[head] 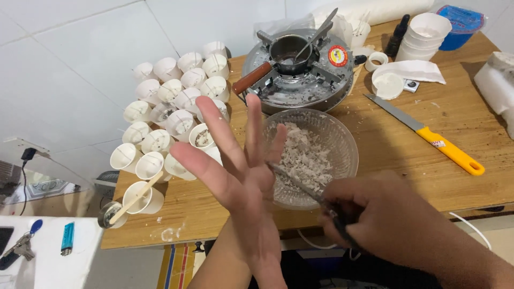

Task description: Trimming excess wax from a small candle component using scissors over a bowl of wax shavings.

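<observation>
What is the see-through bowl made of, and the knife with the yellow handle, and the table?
The bowl looks like clear glass or plastic: you can see the white flakes through its ribbed wall; which one is hard to tell. The knife has a shiny grey blade, likely steel, and a smooth yellow handle, probably plastic. The table looks like wood: brown with grain lines.

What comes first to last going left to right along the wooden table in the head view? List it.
Cluster of white paper cups → glass bowl of white flakes → yellow-handled knife → white block at the right edge. The stove stands behind the bowl, so it is left out.
</observation>
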